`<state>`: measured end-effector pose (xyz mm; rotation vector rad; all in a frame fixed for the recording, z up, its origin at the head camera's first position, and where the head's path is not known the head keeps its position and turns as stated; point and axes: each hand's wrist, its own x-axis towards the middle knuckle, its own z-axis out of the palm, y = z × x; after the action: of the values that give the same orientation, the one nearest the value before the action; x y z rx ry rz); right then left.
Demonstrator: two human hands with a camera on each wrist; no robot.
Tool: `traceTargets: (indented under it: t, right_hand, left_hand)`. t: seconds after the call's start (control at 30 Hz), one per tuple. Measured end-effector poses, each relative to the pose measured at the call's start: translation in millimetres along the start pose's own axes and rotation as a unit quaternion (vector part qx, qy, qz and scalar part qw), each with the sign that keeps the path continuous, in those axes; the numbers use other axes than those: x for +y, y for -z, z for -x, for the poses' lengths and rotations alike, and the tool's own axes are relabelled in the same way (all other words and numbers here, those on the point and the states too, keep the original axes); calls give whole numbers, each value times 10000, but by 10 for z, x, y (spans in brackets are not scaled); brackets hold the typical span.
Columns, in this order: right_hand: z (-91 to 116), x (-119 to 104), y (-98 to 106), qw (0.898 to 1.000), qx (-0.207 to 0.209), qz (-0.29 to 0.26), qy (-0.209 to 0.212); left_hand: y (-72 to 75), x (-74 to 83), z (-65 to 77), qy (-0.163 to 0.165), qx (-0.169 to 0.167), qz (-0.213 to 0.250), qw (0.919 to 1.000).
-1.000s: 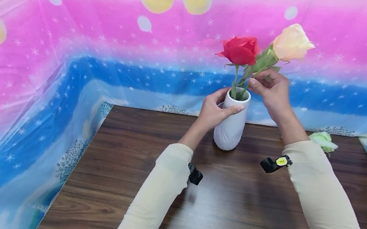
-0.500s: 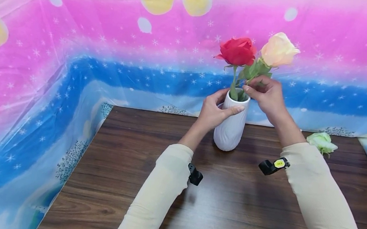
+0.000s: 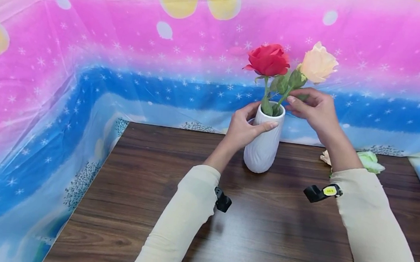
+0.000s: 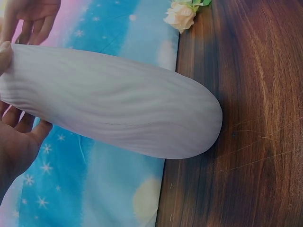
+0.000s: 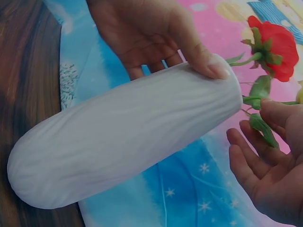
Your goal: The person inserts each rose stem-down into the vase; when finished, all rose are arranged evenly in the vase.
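Note:
A white ribbed vase (image 3: 263, 146) stands upright on the table. My left hand (image 3: 243, 125) grips it near the rim, thumb across the front and fingers behind. A red rose (image 3: 268, 60) and a peach rose (image 3: 319, 63) rise from its mouth, the peach one leaning right. My right hand (image 3: 315, 109) is beside the peach rose's green stem (image 3: 283, 98), fingertips right at it. In the right wrist view the right hand's fingers (image 5: 246, 165) are relaxed and spread from the thumb, near a leaf (image 5: 263, 130).
On the brown wooden table (image 3: 152, 192), a pale green rose (image 3: 371, 161) and another peach flower (image 3: 325, 157) lie at the back right, partly behind the right forearm. A pink and blue patterned cloth (image 3: 162, 72) hangs behind the table.
The peach rose sank lower toward the vase and shifted left. My right hand followed it, then drew back to the right and loosened from the stem. The left hand stayed on the vase.

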<state>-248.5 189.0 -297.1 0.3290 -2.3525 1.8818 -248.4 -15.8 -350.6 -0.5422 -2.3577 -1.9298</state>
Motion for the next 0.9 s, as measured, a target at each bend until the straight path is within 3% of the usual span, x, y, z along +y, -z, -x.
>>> traceTargets:
  t: [0.57, 0.9]
  right_hand:
    - [260, 162, 235, 9889, 512, -1360, 298]
    - [530, 309, 439, 9904, 460, -1256, 336]
  left_hand:
    - [-14, -16, -1, 93, 28, 25, 9999]
    - [-13, -27, 4, 121, 28, -21, 9999]
